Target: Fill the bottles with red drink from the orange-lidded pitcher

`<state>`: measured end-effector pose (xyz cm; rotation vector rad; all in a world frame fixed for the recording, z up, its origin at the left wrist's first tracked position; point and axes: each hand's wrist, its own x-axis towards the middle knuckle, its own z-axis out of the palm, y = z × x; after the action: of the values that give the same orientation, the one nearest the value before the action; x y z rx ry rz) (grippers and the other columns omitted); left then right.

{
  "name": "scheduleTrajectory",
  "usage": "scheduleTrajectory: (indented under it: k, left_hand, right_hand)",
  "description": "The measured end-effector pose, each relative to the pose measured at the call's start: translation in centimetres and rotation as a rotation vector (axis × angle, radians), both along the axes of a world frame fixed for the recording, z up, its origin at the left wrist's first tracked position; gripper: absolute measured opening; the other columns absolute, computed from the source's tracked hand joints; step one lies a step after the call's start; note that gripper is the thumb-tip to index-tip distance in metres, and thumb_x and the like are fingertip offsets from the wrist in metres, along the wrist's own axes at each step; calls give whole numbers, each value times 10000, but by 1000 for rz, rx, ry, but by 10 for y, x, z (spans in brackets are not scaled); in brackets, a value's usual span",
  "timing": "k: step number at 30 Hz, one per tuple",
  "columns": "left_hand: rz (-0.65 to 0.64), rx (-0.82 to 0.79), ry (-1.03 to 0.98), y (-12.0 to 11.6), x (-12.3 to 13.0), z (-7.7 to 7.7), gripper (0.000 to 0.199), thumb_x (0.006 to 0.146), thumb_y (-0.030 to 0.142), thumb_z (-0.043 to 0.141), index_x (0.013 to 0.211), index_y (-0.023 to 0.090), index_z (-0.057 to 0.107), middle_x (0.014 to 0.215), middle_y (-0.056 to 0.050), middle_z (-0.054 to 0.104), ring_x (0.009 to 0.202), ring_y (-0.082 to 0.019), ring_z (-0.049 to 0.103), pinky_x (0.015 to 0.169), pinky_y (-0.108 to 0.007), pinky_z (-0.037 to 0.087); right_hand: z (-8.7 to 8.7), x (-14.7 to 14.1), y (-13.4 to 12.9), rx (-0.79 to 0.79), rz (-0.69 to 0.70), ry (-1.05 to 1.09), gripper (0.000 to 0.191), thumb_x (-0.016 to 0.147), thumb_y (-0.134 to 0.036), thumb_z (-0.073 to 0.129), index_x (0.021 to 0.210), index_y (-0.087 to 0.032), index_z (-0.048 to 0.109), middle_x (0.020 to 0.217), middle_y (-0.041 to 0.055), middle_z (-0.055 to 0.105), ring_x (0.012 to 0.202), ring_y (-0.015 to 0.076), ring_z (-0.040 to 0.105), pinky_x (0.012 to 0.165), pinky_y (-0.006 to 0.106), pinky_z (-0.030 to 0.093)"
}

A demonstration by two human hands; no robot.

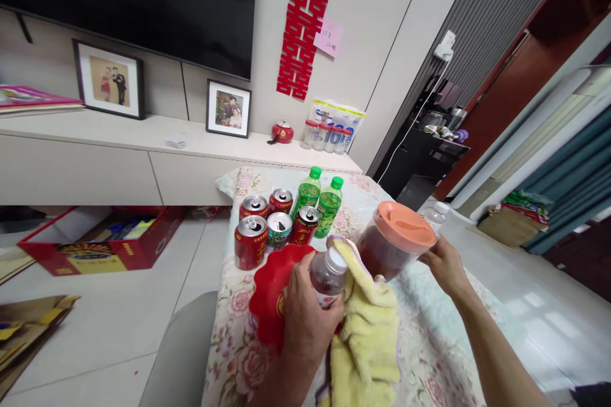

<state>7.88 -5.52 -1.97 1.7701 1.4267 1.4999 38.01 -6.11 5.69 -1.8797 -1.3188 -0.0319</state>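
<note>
My left hand [308,311] is wrapped round a clear bottle with a white cap [329,273], held over a red scalloped plate [267,286]. A yellow towel [367,331] lies just right of that bottle. Beyond the towel is a clear pitcher with an orange lid [403,229], tilted a little; my right hand [443,261] grips its right side, with the fingers partly hidden behind it. Several drink cans [251,241] stand behind the plate, beside two green-capped bottles [329,206]. Another clear bottle [435,215] shows behind the pitcher.
A flowered cloth [238,337] covers the table. Behind it, a white cabinet [191,146] holds framed photos [228,108], a red pot [282,132] and red-lidded jars [324,137]. On the floor at left sits a red box [100,241].
</note>
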Motion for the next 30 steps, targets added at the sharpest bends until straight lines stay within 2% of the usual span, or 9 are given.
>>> scheduleTrajectory:
  k: [6,13,19,22,24,25,26,28,30]
  left_hand:
    - [-16,-20,-23,-1,0,0,676,671,154,695,1311,194,481,1209,-147,682,1106,-336,681,915,-491,574]
    - [-4,-7,-2,-1,1,-1,686,670,154,697,1318,184,474,1204,-155,679,1090,-337,682,897,-485,580]
    - [2,5,-3,1,0,0,683,670,166,701,1315,181,475,1196,-160,685,1084,-346,687,887,-495,586]
    - [-3,-17,-8,0,0,1,681,664,166,706,1308,196,485,1196,-151,690,1082,-345,690,889,-494,585]
    - [-6,-20,-8,-1,0,2,680,658,156,708,1301,198,493,1196,-146,691,1078,-338,691,890,-485,585]
    - [-11,-15,-11,-1,-1,3,684,653,149,706,1302,192,494,1196,-147,690,1083,-335,689,894,-479,583]
    - [-15,-11,-14,-1,-1,3,687,650,139,701,1304,184,493,1197,-150,688,1090,-332,686,902,-475,580]
    - [-21,-13,-21,-2,-1,5,686,646,129,692,1303,170,495,1189,-155,687,1093,-331,682,908,-476,575]
    - [-19,-27,-26,-2,-2,7,655,662,157,696,1289,165,506,1176,-158,692,1081,-338,685,897,-486,573]
  right_hand:
    - [12,12,12,-27,171,68,255,666,-360,657,862,-200,689,922,99,757,859,275,669,781,428,555]
    - [11,13,17,-30,244,85,255,687,-399,667,856,-211,703,983,113,759,938,292,674,870,448,548]
    - [23,7,5,-15,75,3,246,630,-307,648,837,-199,725,934,123,760,869,321,692,815,484,560]
    - [31,-17,-17,145,-149,-85,383,754,-352,600,1054,-141,712,1116,209,707,958,372,669,854,581,518]
    - [33,-47,-33,316,-247,-163,402,888,-392,528,1173,-144,666,1234,206,654,1090,356,629,946,568,482]
    - [34,-66,-39,431,-224,-254,331,912,-384,555,1117,-158,685,1158,177,686,1092,336,634,972,536,481]
    - [35,-86,-44,458,-108,-314,247,928,-353,579,1059,-180,697,1092,145,709,1054,308,654,973,505,489]
    - [36,-125,-46,391,188,-311,194,973,-285,548,1094,-220,685,1100,105,722,1053,263,672,964,452,513]
    - [36,-157,-39,268,422,-282,264,1000,-267,508,1215,-236,659,1238,100,695,1182,257,639,981,429,529]
